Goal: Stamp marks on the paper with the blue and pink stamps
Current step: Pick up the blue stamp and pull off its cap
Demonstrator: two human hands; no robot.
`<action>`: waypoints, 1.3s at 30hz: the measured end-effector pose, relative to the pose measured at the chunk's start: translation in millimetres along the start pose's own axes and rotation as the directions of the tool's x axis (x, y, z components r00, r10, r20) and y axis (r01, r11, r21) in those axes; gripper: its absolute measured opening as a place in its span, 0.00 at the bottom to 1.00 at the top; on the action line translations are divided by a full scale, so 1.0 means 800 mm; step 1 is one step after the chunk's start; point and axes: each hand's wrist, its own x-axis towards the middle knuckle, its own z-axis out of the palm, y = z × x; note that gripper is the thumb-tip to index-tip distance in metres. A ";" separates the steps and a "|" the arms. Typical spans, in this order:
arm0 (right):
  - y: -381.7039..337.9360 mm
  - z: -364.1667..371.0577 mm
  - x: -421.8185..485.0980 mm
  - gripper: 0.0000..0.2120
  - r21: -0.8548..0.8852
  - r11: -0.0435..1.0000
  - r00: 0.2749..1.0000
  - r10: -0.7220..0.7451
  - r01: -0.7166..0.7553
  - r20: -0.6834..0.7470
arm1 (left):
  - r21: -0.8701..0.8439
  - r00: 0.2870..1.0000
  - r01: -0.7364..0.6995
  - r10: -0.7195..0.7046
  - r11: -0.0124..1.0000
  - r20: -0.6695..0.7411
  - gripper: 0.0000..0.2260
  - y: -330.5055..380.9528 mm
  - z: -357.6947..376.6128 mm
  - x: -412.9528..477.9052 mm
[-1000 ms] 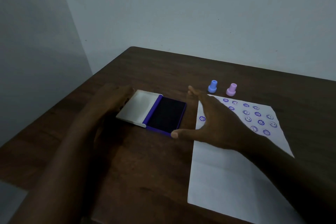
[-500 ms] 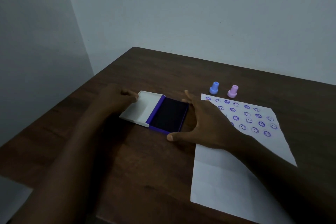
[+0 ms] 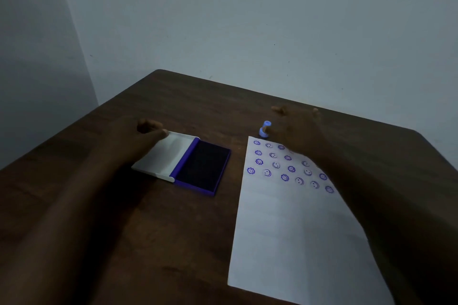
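A white sheet of paper point(image 3: 292, 225) lies on the table's right side, its far end covered with several purple smiley and flower marks. The blue stamp point(image 3: 264, 129) stands upright just beyond the paper's far left corner. My right hand point(image 3: 298, 131) hovers open over the far end of the paper, right of the blue stamp, fingers spread, and it hides the pink stamp. An open ink pad point(image 3: 202, 168) with a dark purple surface and a white lid point(image 3: 167, 155) lies left of the paper. My left hand point(image 3: 138, 136) rests against the lid's far left edge.
The dark wooden table point(image 3: 153, 242) stands in a corner, with grey walls behind and to the left. Its far edge runs just beyond the stamps. My right forearm crosses over the paper's right side.
My right hand has left the ink pad and moved right and away, to above the stamps, now covering the pink one. The left hand stays at the lid.
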 end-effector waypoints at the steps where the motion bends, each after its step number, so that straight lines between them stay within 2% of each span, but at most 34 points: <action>1: 0.004 0.002 0.004 0.29 -0.030 1.000 0.999 0.011 -0.010 0.044 | 0.002 1.000 -0.009 0.009 1.000 -0.001 0.15 0.000 0.001 0.000; 3: 0.008 0.007 0.009 0.27 -0.052 0.998 0.996 0.026 -0.021 0.084 | 0.028 1.000 -0.021 0.021 0.999 0.000 0.15 0.000 0.003 0.001; 6: 0.005 0.015 0.013 0.23 0.011 0.996 0.994 0.085 -0.086 0.068 | 0.043 1.000 -0.018 0.018 0.999 -0.004 0.16 -0.001 0.004 0.003; 11: -0.002 0.021 0.013 0.15 0.007 0.996 0.995 0.093 -0.093 0.030 | -0.043 0.999 -0.023 0.024 0.999 0.022 0.13 0.000 0.006 0.004; 13: -0.005 0.017 0.011 0.14 0.077 0.992 0.995 0.095 -0.097 0.025 | -0.091 0.997 -0.041 0.046 0.995 0.060 0.07 0.003 0.008 0.001; 15: -0.015 0.007 0.004 0.14 0.254 0.965 0.998 0.061 -0.066 0.028 | -0.178 0.992 -0.083 0.098 0.981 0.078 0.03 0.007 0.009 -0.002; 17: -0.035 -0.004 -0.007 0.12 0.476 0.879 1.000 0.011 -0.015 0.013 | -0.279 0.985 -0.110 0.142 0.954 0.095 0.05 0.011 0.009 -0.006; 20: -0.074 -0.014 -0.026 0.09 0.740 0.672 0.998 -0.045 -0.008 0.051 | -0.389 0.965 -0.138 0.213 0.911 0.156 0.08 0.020 0.010 -0.013; 24: -0.113 -0.017 -0.040 0.11 0.891 0.430 0.976 -0.083 -0.147 0.201 | -0.506 0.924 -0.144 0.299 0.850 0.240 0.16 0.031 0.018 -0.024; 29: -0.135 -0.012 -0.048 0.10 0.908 0.381 0.964 -0.120 -0.176 0.238 | -0.605 0.910 -0.211 0.381 0.768 0.167 0.18 0.034 0.025 -0.032; 32: -0.139 -0.009 -0.051 0.12 0.910 0.365 0.958 -0.125 -0.197 0.258 | -0.635 0.919 -0.226 0.378 0.739 0.113 0.18 0.035 0.025 -0.032; 37: -0.133 -0.008 -0.056 0.09 0.943 0.273 0.947 -0.200 -0.192 0.251 | -0.695 0.926 -0.114 0.330 0.710 0.185 0.12 0.034 0.021 -0.029; 39: -0.128 -0.010 -0.055 0.10 0.956 0.235 0.957 -0.188 -0.175 0.221 | -0.721 0.931 -0.056 0.297 0.690 0.213 0.14 0.034 0.018 -0.028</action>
